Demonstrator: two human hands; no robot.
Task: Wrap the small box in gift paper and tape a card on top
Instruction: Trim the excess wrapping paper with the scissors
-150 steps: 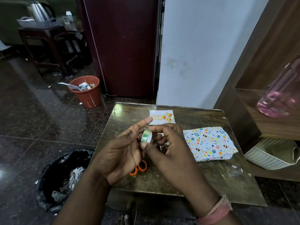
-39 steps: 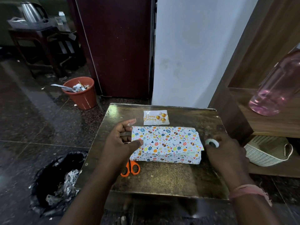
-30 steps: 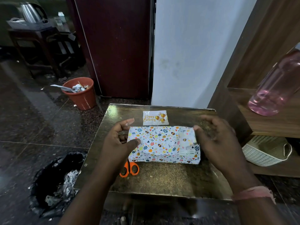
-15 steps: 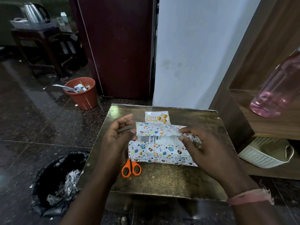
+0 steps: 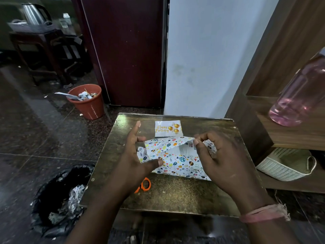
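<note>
The box is half wrapped; the right hand pinches the paper flap, the left hand is spread open, the card waits untaped

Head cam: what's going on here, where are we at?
A person is wrapping a small box in patterned gift paper on a small table. The right hand pinches the top flap of the paper, which is lifted so the box's printed face shows. The left hand is open, thumb pressing on the paper at the left end. The Happy Birthday card lies loose on the table behind the box, not yet taped on. Orange scissors lie near the left wrist.
</note>
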